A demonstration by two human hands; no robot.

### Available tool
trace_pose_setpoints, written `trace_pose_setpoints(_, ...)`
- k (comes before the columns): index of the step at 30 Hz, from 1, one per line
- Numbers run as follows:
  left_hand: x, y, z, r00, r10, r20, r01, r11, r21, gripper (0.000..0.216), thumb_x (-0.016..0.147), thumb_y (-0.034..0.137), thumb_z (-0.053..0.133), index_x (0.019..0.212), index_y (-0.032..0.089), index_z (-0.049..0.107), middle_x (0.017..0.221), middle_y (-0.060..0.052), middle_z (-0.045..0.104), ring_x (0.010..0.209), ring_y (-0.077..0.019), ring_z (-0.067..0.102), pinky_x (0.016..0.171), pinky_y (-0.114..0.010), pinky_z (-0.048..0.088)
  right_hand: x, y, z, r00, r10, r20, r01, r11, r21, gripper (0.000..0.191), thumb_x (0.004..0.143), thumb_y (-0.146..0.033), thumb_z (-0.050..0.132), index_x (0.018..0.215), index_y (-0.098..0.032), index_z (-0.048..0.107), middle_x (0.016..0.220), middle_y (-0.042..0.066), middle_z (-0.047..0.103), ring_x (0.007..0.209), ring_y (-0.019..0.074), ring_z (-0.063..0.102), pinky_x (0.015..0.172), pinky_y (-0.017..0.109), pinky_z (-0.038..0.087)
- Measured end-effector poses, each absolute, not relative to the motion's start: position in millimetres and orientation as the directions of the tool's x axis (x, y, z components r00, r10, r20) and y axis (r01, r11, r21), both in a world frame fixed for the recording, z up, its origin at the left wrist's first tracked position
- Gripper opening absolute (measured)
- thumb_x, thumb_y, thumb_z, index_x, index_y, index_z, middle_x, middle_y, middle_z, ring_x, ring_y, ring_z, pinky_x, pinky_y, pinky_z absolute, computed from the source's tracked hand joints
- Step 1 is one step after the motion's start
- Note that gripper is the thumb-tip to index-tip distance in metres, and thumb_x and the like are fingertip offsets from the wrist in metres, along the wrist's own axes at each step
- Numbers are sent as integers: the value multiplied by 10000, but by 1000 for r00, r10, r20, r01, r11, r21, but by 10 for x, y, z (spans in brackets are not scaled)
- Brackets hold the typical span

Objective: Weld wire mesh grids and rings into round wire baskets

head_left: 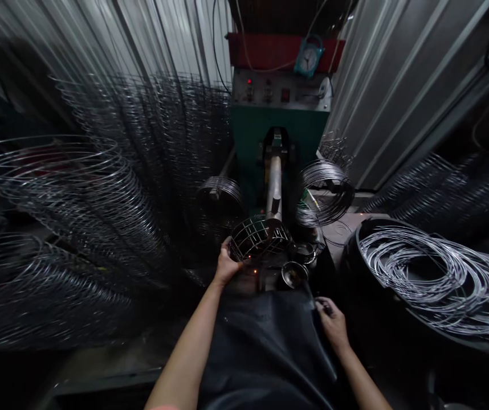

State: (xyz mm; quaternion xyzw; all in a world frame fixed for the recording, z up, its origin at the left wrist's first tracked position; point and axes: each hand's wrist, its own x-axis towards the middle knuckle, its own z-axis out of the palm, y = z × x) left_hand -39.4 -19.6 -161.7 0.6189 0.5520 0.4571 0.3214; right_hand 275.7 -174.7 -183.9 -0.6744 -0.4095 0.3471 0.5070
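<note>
Initially noted, nearest the wearer, a black apron point(265, 353) covers the lap. The right hand point(332, 322) sits at the apron's right edge with fingers curled together; whether it grips the fabric or anything else cannot be determined. The left hand point(226, 264) is clamped around the lower left side of a domed wire cage point(258, 238), which stands at lower centre of the frame, directly against the tip of a silver metal arm point(274, 188). Orange specks point(251, 265) show just below the cage. Two small metal cups point(294, 274) sit just right of it.

At right, a black tub point(368, 285) holds loose bright wire hoops point(432, 273). Large stacks of wire rings point(65, 222) fill the left of the frame, and further stacks point(436, 188) lie beyond the tub. Wire coils point(325, 193) hang on either side of the arm. At upper centre stands a green machine point(278, 122) with a control panel point(281, 91), below a red shelf point(285, 51) carrying a teal alarm clock point(308, 57). Corrugated metal walls point(402, 85) flank the machine.
</note>
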Motion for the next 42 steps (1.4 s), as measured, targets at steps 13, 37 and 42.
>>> trace_pose_setpoints(13, -252, -819, -862, 334, 901, 275, 700, -433, 568, 878, 449, 300, 815, 1240, 177, 452, 1415, -165, 347, 1341, -367, 286, 1108, -522, 243, 2079, -1259, -420, -486, 869, -93, 501, 190, -844, 198, 754, -218, 582, 892, -180, 718, 809, 9, 712, 773, 175, 643, 705, 261, 476)
trace_pose_setpoints(37, -170, -608, -774, 400, 893, 207, 708, -444, 550, 893, 469, 346, 810, 1270, 194, 445, 1423, -134, 364, 1337, -343, 310, 1092, -476, 305, 1939, -996, -741, -510, 840, 187, 695, 530, -487, 350, 739, -47, 605, 1048, -202, 658, 979, 55, 682, 888, 176, 650, 775, 244, 488)
trace_pose_setpoints(42, -206, -573, -773, 407, 885, 225, 683, -458, 568, 900, 472, 347, 814, 1271, 153, 446, 1416, -174, 362, 1333, -346, 314, 1087, -484, 308, 1925, -956, -794, -523, 820, 230, 689, 566, -453, 324, 758, -63, 595, 1043, -206, 651, 964, 54, 677, 858, 167, 649, 734, 229, 483)
